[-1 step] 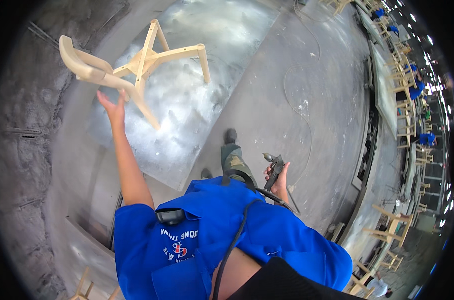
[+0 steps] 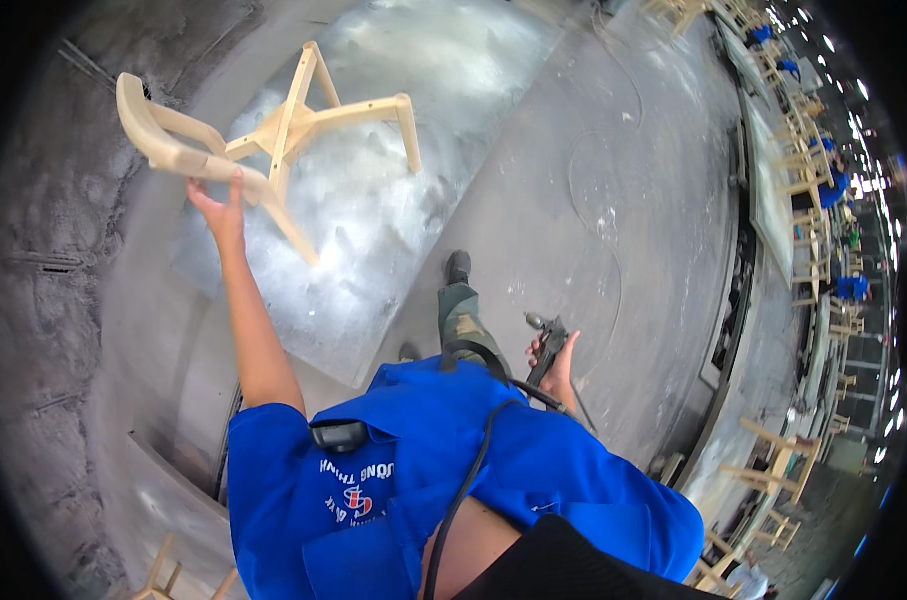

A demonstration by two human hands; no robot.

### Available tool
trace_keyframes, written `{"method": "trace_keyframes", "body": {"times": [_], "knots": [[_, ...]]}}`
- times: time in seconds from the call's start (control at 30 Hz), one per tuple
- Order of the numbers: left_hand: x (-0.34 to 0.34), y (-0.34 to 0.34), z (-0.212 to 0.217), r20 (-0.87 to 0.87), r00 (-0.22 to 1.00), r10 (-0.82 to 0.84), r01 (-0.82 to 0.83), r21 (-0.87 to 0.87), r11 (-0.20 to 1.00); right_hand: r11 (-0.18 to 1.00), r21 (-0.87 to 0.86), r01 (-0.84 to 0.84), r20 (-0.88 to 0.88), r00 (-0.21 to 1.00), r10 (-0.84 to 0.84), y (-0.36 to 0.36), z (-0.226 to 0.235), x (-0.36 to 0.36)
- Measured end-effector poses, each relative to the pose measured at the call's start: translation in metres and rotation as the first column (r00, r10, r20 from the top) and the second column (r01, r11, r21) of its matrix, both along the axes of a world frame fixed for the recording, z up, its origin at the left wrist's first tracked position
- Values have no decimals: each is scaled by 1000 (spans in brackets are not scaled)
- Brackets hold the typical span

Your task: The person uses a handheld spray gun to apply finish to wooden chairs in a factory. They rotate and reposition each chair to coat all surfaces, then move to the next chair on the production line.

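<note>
A pale wooden chair frame (image 2: 295, 120) stands at the upper left, with splayed legs, crossed rails and a thick curved top rail. My left hand (image 2: 220, 212) reaches out to that curved rail, its thumb and fingers against the rail's near side and gripping it; part of the fingers is hidden. Low at the right, beside my thigh, my right hand (image 2: 561, 368) is wrapped round a dark spray gun (image 2: 550, 346) with a silvery nozzle end. A black hose runs from the gun toward my waist.
Under the chair lies a shiny metal sheet (image 2: 348, 290) on the grey floor. A thin hose (image 2: 618, 270) curves across the floor to the right. Several wooden chairs (image 2: 778, 460) and people in blue line the far right. Another chair's legs (image 2: 163, 570) show at the lower left.
My left hand has closed in on the chair's curved rail, its fingers less spread. The right hand and the spray gun have stayed nearly in place.
</note>
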State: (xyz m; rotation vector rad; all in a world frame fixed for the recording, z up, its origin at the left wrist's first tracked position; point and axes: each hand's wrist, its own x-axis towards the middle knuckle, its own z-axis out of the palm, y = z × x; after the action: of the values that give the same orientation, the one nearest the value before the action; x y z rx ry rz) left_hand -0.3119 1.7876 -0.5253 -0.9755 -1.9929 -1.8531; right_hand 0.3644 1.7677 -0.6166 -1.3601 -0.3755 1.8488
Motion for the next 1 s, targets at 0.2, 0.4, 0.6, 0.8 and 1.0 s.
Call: {"method": "trace_keyframes", "body": {"times": [0.2, 0.4, 0.6, 0.8, 1.0], "knots": [[-59, 58, 17, 654, 722, 224, -336, 49, 940, 981, -21, -193, 321, 928, 190, 192, 0, -54], [-9, 21, 10, 632, 754, 178, -429, 269, 862, 843, 160, -513, 530, 765, 366, 399, 82, -189], [95, -25, 64, 642, 705, 300, -493, 140, 859, 765, 318, -560, 91, 822, 563, 514, 156, -359], [94, -22, 119, 749, 539, 386, -636, 61, 769, 663, 201, -721, 77, 687, 723, 546, 119, -467], [43, -15, 131, 760, 512, 399, -645, 34, 764, 739, 20, -674, 196, 727, 658, 542, 32, -436]]}}
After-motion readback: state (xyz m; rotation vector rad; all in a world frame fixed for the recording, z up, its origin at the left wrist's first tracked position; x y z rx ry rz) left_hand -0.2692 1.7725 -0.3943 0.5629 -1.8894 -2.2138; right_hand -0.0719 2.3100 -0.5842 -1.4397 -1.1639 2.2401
